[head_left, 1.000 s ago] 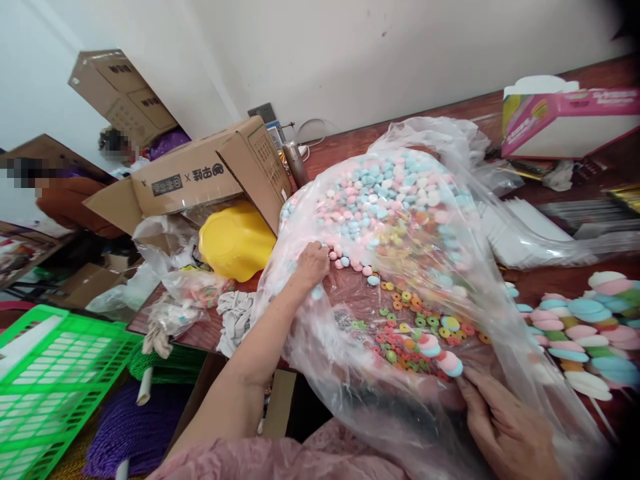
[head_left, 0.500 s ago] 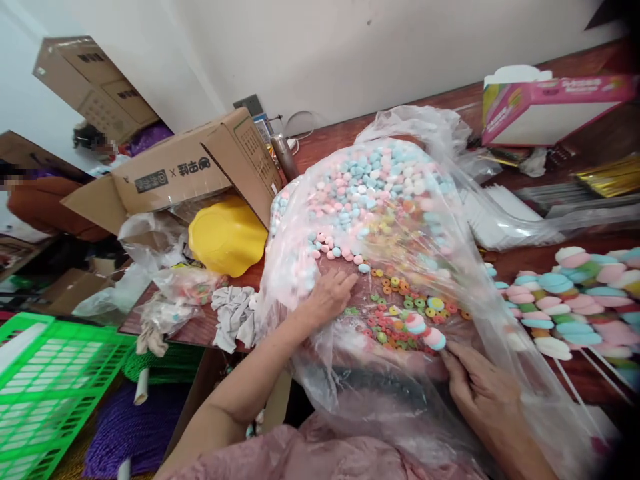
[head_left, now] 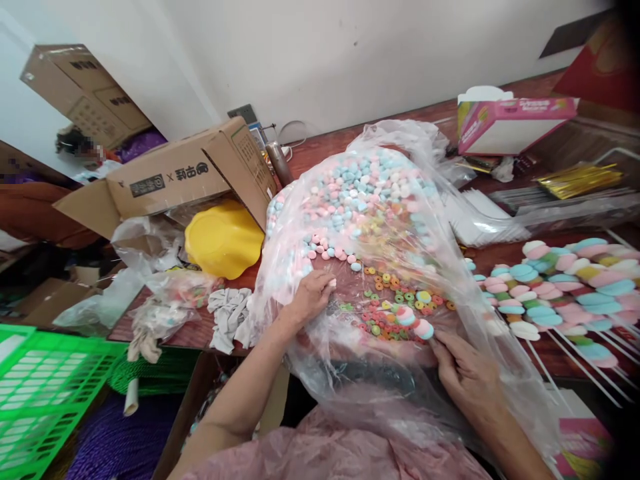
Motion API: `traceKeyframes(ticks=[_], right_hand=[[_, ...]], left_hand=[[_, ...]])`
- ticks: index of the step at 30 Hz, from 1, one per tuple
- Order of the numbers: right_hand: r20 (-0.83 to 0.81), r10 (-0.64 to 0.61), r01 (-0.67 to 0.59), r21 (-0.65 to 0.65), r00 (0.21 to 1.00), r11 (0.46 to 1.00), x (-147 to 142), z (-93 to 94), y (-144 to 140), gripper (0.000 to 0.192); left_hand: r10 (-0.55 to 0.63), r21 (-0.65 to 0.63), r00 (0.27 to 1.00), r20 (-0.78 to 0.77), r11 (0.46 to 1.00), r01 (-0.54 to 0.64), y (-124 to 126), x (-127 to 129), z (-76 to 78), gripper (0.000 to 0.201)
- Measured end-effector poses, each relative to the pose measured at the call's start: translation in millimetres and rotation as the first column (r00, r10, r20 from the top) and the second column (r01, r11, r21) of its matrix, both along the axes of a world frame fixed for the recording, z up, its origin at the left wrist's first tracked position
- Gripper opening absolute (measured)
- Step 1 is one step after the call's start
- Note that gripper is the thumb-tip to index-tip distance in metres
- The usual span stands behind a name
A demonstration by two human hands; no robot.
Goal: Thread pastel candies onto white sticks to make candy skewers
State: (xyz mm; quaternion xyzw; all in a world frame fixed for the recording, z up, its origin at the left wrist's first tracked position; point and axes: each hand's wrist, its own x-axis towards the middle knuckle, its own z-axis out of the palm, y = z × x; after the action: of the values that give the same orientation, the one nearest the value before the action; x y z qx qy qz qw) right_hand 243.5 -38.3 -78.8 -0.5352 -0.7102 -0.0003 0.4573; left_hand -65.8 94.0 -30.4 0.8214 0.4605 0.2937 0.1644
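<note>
Left hand inside bag, fingers curled over loose sweets, grip contents unclear; right hand pinches bag front edge under ring candies, keeping mouth open at table edge; finished skewers lie right

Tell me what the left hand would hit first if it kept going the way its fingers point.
Probably the loose pink and blue candies just beyond the left hand inside the clear plastic bag. Depth is hard to judge through the film.
</note>
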Motion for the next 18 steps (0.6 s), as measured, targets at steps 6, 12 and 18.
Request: traceKeyframes(ticks=[6, 12, 18], right_hand=[[-0.163, 0.047, -0.045, 0.014, 0.986, 0.999, -7.2, 25.9, -11.6, 0.020], [-0.064, 0.136, -0.133, 0.055, 0.989, 0.990, -27.3, 50.4, -17.5, 0.028], [0.007, 0.124, -0.124, 0.019, 0.992, 0.992, -29.4, 45.4, -17.9, 0.027]], left_hand=[[0.246, -0.380, 0.727, 0.641, 0.925, 0.023, -26.6, 29.2, 17.9, 0.029], [0.518, -0.641, 0.396, 0.758, 0.706, 0.302, -56.2, 59.5, 45.7, 0.041], [0.524, -0.629, 0.357, 0.774, 0.702, 0.334, -72.3, 78.8, 46.5, 0.043]])
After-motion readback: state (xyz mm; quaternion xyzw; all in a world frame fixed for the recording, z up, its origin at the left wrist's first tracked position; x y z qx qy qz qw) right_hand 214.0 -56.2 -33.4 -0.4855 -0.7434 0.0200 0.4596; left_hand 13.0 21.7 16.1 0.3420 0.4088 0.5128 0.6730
